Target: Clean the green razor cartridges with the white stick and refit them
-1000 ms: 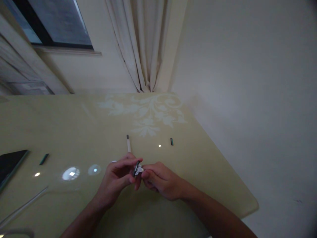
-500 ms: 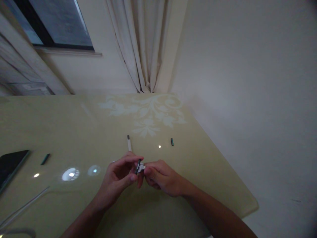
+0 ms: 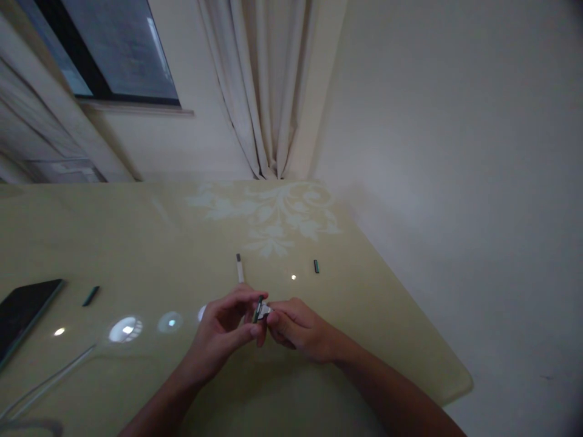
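Before me my left hand [image 3: 223,328] pinches a small dark razor cartridge [image 3: 258,308] between its thumb and fingertips. My right hand [image 3: 300,331] is closed around the razor handle, whose silvery neck [image 3: 265,311] pokes out at the thumb and meets the cartridge. The rest of that handle is hidden in my right fist. Beyond my hands lies a slim white stick with a dark tip [image 3: 240,268], its near end behind my left hand. Two loose dark cartridges with teal strips lie on the table, one at left [image 3: 91,295] and one at right [image 3: 316,266].
A glossy pale-yellow table [image 3: 387,328] with a white floral pattern carries everything. At the left edge are a dark flat device [image 3: 27,309] and a thin white cable [image 3: 50,379]. A curtain [image 3: 264,91] and walls stand behind and to the right.
Both hands and the razor have shifted very slightly right in view, while the table's things sit a little lower as the camera tilted. The grips look the same.
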The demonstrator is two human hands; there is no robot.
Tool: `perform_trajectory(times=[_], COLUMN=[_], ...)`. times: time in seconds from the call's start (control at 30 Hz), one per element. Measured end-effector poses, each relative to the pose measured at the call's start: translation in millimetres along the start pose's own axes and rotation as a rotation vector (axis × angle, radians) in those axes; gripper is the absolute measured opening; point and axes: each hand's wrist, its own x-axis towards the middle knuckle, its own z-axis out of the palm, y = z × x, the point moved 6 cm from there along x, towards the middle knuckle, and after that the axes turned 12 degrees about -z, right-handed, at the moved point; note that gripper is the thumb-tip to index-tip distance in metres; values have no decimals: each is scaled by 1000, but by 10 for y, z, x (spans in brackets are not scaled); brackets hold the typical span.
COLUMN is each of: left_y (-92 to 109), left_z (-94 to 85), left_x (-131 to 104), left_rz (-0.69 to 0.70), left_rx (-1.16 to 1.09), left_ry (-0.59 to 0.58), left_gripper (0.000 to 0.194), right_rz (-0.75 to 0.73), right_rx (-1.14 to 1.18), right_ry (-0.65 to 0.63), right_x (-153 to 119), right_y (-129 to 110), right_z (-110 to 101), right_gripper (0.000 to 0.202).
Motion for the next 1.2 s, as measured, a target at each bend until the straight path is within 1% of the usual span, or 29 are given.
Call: perform_trajectory(times=[0.1, 0.17, 0.23, 0.3, 0.37, 0.4, 0.47, 0.57, 0.63, 0.7, 0.73, 0.8, 0.87, 1.03, 1.13, 1.2], left_y=[5, 18, 32, 40, 29, 9, -77, -244, -305, -322, -319, -298, -277, -310, -329, -340], left_z=[-36, -83, -159, -246, -298, -298, -260, -197, -181, -182, -186, -201, -220, -338, -454, -528], left_x=[4, 9, 26, 49, 69, 78, 93, 96, 91, 91, 94, 103, 115, 135, 154, 181], left_rz=[-6, -14, -25, -33, -31, -23, -19, -76, -121, -160, -177, -194, -194, -190, -144, -137], left_rx=[48, 91, 186, 410, 745, 915, 1175, 1364, 1411, 1428, 1429, 1422, 1397, 1261, 1144, 1063], left_ry=[40, 79, 153, 267, 376, 405, 387, 288, 251, 233, 228, 231, 239, 259, 310, 337], left_gripper=[37, 47, 52, 45, 39, 38, 41, 43, 35, 29, 28, 28, 26, 23, 33, 41], right_rz=[6, 5, 4, 10, 13, 8, 9, 5, 50, 202, 273, 353, 398, 500, 548, 570], right_rx=[-5, 11, 17, 2, -34, -95, -254, -618, -896, -1113, -1182, -1239, -1261, -1315, -1329, -1329], right_ry=[8, 37, 100, 195, 289, 323, 375, 466, 477, 462, 449, 460, 493, 558, 585, 593], right_x=[-3, 2, 9, 9, -5, -17, -51, -125, -167, -213, -235, -278, -316, -381, -394, -394], right_y=[17, 21, 13, -11, -53, -83, -131, -192, -191, -126, -92, -47, -18, 76, 135, 166], right_z=[-26, -77, -175, -327, -511, -609, -808, -1119, -1290, -1448, -1515, -1624, -1701, -1794, -1813, -1817], right_gripper=[63, 64, 65, 64, 59, 53, 48, 37, 30, 23, 20, 14, 11, 7, 5, 5])
